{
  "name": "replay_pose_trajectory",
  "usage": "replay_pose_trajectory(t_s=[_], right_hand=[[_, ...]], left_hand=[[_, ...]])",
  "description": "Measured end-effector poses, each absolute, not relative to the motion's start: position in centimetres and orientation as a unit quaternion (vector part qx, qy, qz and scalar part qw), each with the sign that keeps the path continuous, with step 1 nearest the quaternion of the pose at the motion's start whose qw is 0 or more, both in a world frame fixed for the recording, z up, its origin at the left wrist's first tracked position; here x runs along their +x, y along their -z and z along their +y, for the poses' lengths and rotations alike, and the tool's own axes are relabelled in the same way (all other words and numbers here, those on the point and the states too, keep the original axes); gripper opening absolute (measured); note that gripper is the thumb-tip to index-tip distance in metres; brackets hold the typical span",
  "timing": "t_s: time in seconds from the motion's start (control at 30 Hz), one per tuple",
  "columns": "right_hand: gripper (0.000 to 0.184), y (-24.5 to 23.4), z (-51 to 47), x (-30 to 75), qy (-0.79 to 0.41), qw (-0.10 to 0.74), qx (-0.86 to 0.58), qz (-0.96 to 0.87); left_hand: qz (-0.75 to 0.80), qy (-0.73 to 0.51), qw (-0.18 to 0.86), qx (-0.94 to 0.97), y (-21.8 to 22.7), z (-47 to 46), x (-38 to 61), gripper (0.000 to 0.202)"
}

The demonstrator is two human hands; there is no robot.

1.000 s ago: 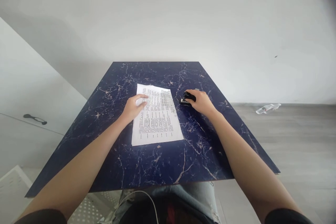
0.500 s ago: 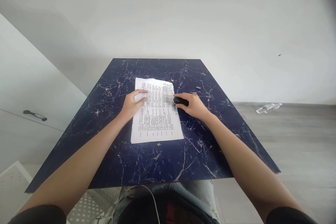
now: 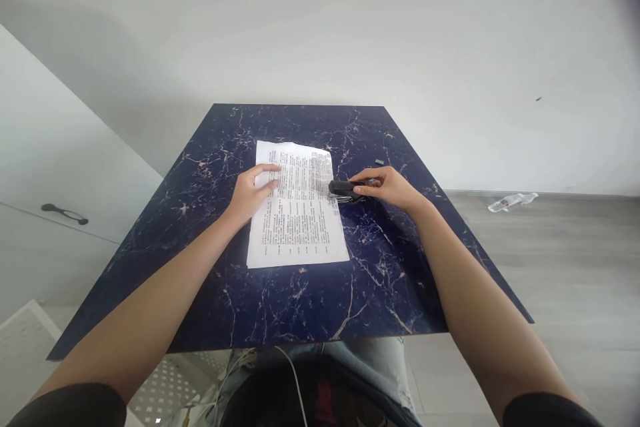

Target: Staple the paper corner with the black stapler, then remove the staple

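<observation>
A printed sheet of paper (image 3: 300, 227), perhaps more than one, lies on the dark blue marbled table, with its upper right corner curled. Across its left edge rests my left hand (image 3: 249, 192), thumb and forefinger stretched apart on top of the print; the other fingers are hidden. A black stapler (image 3: 343, 188) sits at the right edge of the sheet, its front end meeting the paper. My right hand (image 3: 387, 185) grips the stapler's rear end between thumb and fingers. Whether the paper lies inside the stapler's jaws I cannot tell.
A small dark strip (image 3: 379, 162) lies on the table (image 3: 295, 307) beyond my right hand. White wall stands behind the table, and a white cabinet with a dark handle (image 3: 65, 214) is at the left. A clear plastic piece (image 3: 513, 201) is on the floor at right.
My right hand has slid back to the right along the stapler, showing more of its body. My left hand and the paper stay nearly in place; the view has tilted slightly.
</observation>
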State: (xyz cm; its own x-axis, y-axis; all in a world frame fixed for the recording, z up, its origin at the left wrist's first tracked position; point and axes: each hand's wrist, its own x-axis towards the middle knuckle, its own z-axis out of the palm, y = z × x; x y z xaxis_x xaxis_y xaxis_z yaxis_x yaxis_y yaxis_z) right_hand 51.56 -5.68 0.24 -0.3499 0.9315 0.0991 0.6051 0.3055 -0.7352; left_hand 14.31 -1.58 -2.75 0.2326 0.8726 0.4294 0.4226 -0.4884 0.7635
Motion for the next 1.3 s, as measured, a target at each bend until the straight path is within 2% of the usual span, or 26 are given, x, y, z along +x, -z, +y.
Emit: replay_pose_trajectory(t_s=[0.17, 0.5, 1.03, 1.3], right_hand=[[0.032, 0.1, -6.0, 50.3, -0.272, 0.317, -0.474, -0.775], [0.027, 0.4, -6.7, 47.2, -0.184, 0.361, -0.469, -0.785], [0.03, 1.4, -6.3, 46.3, -0.14, 0.345, -0.481, -0.794], [0.03, 1.5, -6.5, 45.8, -0.126, 0.378, -0.483, -0.78]], left_hand=[[0.441, -0.442, 0.264, 0.735, 2.8, -1.5, 14.3, 0.025], [0.432, -0.436, 0.263, 0.744, 2.5, -1.9, 14.6, 0.023], [0.426, -0.435, 0.261, 0.749, 2.7, -1.8, 14.5, 0.023], [0.429, -0.437, 0.263, 0.746, 2.7, -1.8, 14.4, 0.022]])
